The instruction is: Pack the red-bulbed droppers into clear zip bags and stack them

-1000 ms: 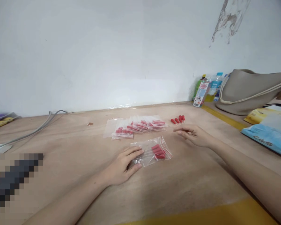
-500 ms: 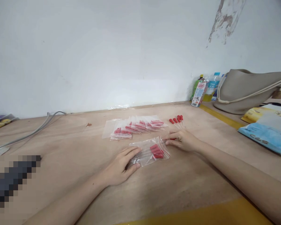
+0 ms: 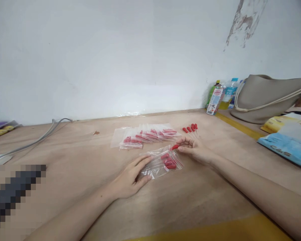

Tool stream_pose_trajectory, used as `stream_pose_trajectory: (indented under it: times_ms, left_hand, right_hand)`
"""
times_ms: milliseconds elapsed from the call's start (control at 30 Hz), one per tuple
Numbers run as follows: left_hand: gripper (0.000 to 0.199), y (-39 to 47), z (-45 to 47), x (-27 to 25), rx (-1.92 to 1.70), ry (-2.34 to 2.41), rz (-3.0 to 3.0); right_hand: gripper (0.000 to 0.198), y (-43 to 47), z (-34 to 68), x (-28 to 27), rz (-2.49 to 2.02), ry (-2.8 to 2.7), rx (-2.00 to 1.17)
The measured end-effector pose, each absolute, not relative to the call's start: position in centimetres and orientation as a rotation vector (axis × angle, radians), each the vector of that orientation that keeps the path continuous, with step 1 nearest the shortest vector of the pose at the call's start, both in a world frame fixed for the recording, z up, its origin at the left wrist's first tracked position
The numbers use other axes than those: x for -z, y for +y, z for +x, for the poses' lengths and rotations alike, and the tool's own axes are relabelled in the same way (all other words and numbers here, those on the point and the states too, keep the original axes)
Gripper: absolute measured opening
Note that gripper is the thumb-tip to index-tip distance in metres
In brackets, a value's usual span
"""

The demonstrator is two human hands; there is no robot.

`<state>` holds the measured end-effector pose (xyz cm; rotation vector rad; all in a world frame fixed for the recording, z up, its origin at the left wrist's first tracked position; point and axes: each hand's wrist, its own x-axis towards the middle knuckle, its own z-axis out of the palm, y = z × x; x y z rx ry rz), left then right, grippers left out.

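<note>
A clear zip bag (image 3: pixel 157 169) lies on the wooden table with several red-bulbed droppers (image 3: pixel 168 162) inside. My left hand (image 3: pixel 132 175) holds the bag's closed left end, fingers on top and thumb along the near side. At the bag's mouth on the right, my right hand (image 3: pixel 194 150) has the red bulb of another dropper (image 3: pixel 175 147) at its thumb and fingertips. That dropper's stem appears to run into the bag, though it is hard to make out. Several loose droppers (image 3: pixel 190 128) lie just beyond my right hand.
A row of overlapping filled zip bags (image 3: pixel 146 134) lies beyond my hands. At the right are bottles (image 3: pixel 214 100), a grey bag (image 3: pixel 263 97) and a blue tissue pack (image 3: pixel 286 147). A grey cable (image 3: pixel 43 135) crosses the left side.
The red bulb at my right fingertips now shows clearly at the bag's mouth, and the right fingers have curled. My left hand stays on the bag. The view has shifted slightly.
</note>
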<state>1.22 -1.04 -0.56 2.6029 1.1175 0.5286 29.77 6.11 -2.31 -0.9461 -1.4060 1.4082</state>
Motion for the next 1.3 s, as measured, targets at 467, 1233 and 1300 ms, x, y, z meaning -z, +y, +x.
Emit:
stream_pose_trajectory:
  times_ms: [467,1233,1300]
  left_hand:
    - [0.048,-0.8,1.2,0.7,-0.513,1.102,2.629]
    - [0.047,-0.8,1.3,0.7,-0.511,1.119,2.645]
    - [0.047,-0.7,1.3,0.9,-0.517,1.116,2.650]
  right_hand:
    - [0.029,5.2,28.1,2.4,-1.041,-1.869,-1.036]
    - [0.038,5.6,26.8,2.4,-0.880,-1.952,-1.233]
    - [0.038,5.8,26.9,2.2,-0.873,-2.029,-1.248]
